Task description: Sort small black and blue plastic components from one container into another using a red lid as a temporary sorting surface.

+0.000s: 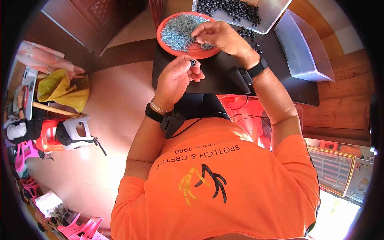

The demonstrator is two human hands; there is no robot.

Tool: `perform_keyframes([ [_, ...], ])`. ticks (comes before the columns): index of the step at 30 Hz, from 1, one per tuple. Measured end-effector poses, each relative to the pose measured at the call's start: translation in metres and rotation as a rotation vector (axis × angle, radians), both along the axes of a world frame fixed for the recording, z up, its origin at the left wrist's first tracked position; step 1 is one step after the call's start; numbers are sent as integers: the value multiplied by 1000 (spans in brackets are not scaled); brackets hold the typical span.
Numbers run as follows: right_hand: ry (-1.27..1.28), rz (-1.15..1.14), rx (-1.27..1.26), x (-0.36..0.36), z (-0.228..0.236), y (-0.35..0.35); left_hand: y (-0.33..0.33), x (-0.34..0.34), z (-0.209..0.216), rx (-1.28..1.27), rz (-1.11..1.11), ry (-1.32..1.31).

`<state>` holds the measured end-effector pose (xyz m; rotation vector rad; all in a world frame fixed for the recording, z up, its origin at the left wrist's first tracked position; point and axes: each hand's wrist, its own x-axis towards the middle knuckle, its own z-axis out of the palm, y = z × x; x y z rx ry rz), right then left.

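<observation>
My left hand point(173, 80) is closed in front of the bowl, pinching a small black round part point(193, 63) with a light spot in its middle between thumb and fingers. Over the right side of an orange-red bowl point(196, 53), my right hand point(224, 39) has its thumb and fingertips pressed together; something small and dark shows at their tips, too little to name. Many small silvery-blue metal pieces point(178, 30), like short screws, fill the bowl.
The bowl stands on a dark table point(276, 82). Behind it a clear plastic box point(268, 28) contains many black round parts point(230, 8), with several more loose beside it. Another translucent bin point(302, 48) stands to the right. Thin cables point(244, 114) hang below the table.
</observation>
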<state>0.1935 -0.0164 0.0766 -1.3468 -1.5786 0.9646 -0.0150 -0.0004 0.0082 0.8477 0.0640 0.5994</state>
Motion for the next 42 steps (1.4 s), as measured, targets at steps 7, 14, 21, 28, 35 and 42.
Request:
perform_keyframes([
  [7,381,17,-54,-8,6,-35,-1,-1,1,34,1,25],
  [14,492,56,-60,-17,1,-47,1,0,-2,25,4,-17],
  [21,407,48,-4,-17,-4,-48,0,1,1,67,21,25],
  [28,155,-24,95,-24,-4,-46,0,0,-1,46,16,10],
  [35,326,-23,79,-31,-6,-47,0,1,3,61,23,27],
  [42,447,-41,60,-39,-10,-49,0,0,2,53,28,26],
])
